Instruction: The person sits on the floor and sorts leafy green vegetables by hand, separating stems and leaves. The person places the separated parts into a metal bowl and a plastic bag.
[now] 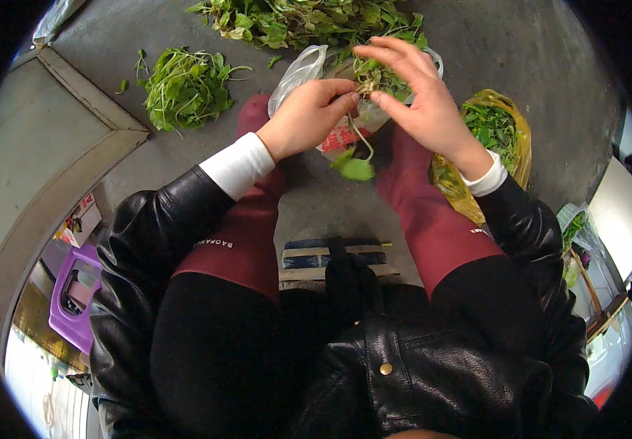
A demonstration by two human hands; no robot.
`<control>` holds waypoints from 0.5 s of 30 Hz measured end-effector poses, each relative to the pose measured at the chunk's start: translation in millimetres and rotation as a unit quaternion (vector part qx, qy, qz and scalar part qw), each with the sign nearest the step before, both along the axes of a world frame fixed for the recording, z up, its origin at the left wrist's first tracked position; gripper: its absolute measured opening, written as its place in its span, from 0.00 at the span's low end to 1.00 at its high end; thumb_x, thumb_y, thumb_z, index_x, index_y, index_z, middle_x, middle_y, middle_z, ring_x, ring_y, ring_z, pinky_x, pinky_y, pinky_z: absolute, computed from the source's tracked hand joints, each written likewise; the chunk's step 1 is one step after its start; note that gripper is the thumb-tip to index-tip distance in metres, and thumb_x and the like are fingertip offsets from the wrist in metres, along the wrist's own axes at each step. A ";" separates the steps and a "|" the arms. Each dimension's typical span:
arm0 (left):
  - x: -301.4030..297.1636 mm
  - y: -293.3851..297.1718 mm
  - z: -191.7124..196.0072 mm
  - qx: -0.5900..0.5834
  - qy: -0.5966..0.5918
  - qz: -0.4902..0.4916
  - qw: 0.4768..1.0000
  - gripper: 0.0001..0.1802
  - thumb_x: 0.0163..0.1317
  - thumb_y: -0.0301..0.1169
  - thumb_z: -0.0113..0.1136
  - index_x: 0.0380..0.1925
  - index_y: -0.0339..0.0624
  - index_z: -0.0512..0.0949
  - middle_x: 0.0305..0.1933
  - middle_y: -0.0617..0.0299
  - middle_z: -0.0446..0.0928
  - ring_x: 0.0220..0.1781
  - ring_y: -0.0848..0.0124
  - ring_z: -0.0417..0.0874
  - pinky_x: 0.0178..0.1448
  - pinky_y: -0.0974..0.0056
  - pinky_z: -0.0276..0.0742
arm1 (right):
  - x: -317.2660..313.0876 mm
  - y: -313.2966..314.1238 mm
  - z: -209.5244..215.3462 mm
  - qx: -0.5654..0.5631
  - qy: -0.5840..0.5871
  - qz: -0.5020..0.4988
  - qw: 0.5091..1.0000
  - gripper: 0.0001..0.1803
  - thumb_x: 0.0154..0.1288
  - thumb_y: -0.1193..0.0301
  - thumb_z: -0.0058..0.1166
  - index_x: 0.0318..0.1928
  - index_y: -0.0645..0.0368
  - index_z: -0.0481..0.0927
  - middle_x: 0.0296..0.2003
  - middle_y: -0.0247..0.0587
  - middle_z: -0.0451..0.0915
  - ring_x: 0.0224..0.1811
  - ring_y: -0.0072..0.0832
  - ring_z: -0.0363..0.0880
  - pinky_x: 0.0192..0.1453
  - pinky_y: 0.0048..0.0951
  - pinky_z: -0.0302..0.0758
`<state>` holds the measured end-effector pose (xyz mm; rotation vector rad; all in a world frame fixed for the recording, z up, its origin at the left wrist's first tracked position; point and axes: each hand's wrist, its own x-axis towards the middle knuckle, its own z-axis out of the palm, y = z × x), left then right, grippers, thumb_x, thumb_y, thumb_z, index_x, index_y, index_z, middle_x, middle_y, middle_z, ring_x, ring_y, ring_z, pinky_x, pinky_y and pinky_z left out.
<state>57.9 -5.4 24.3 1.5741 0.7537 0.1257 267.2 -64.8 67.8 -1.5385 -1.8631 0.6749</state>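
Head view: a leafy green sprig (366, 82) is held at upper centre, above a clear plastic bag (300, 72), so trimmings fall clear. The left hand (307, 117) pinches the stem end; the right hand (412, 91), fingers half spread, grips the leaves just right of it.

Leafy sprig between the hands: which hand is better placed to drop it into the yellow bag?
Probably the right hand: the yellow bag lies just beside its wrist, and it grips the leafy sprig. The left hand pinches the stem, farther away.
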 end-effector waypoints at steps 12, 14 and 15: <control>-3.5 4.2 12.3 -0.291 -0.028 0.095 0.951 0.12 0.76 0.35 0.54 0.44 0.36 0.78 0.33 0.70 0.76 0.36 0.82 0.76 0.38 0.74 0.72 | 6.7 3.2 -5.5 -0.094 0.057 0.032 0.993 0.09 0.64 0.70 0.63 0.42 0.60 0.88 0.36 0.44 0.86 0.38 0.39 0.86 0.44 0.33 0.80; -3.7 9.7 13.2 -0.190 0.004 0.005 0.982 0.12 0.76 0.36 0.53 0.40 0.37 0.77 0.30 0.71 0.74 0.33 0.82 0.74 0.37 0.74 0.71 | 3.4 3.9 -2.9 -0.088 0.039 0.054 0.994 0.09 0.64 0.71 0.62 0.42 0.60 0.87 0.36 0.44 0.86 0.38 0.39 0.86 0.43 0.32 0.80; -4.6 8.8 13.3 -0.161 0.015 -0.001 0.987 0.12 0.76 0.35 0.54 0.39 0.37 0.77 0.29 0.71 0.73 0.32 0.82 0.74 0.36 0.73 0.71 | 1.6 4.5 -3.0 -0.089 0.039 0.061 0.993 0.09 0.64 0.71 0.62 0.43 0.60 0.87 0.36 0.44 0.86 0.38 0.38 0.86 0.43 0.31 0.80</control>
